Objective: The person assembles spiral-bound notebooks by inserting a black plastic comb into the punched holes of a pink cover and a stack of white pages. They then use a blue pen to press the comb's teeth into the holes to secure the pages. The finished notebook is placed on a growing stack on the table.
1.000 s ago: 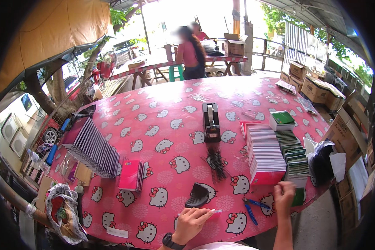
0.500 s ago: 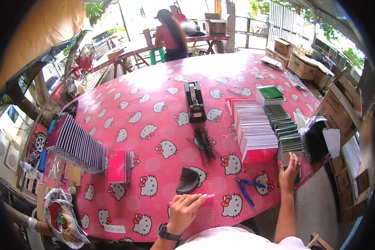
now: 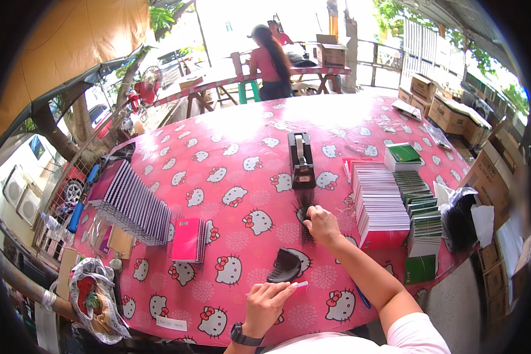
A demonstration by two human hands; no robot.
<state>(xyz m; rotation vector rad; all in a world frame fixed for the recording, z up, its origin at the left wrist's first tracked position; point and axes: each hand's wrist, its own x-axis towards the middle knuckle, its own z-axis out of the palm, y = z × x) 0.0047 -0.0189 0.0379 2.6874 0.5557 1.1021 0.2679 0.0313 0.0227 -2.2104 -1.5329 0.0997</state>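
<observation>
My left hand (image 3: pixel 268 304), with a dark watch at its wrist, is closed on a pink notebook (image 3: pixel 301 287) near the front edge of the table. The hand covers most of it. My right hand (image 3: pixel 323 226) reaches forward, its fingers pinched on a pile of black spiral binding coils (image 3: pixel 305 233). How many coils it grips is hidden. A dark, ribbed curved piece (image 3: pixel 285 265) lies just beyond my left hand. Blue-handled pliers (image 3: pixel 363 297) lie mostly beneath my right forearm.
A tape dispenser (image 3: pixel 301 162) stands beyond the coils. To the right are rows of pink notebooks (image 3: pixel 380 203) and green notebooks (image 3: pixel 420 268). Spiral-bound notebooks (image 3: pixel 133 200) are stacked at the left, near a smaller pink stack (image 3: pixel 187 240). A person (image 3: pixel 269 62) sits at a farther table.
My right hand has moved left and forward from the green notebooks to the coil pile. My left hand still holds the pink notebook. The whole view has shifted slightly.
</observation>
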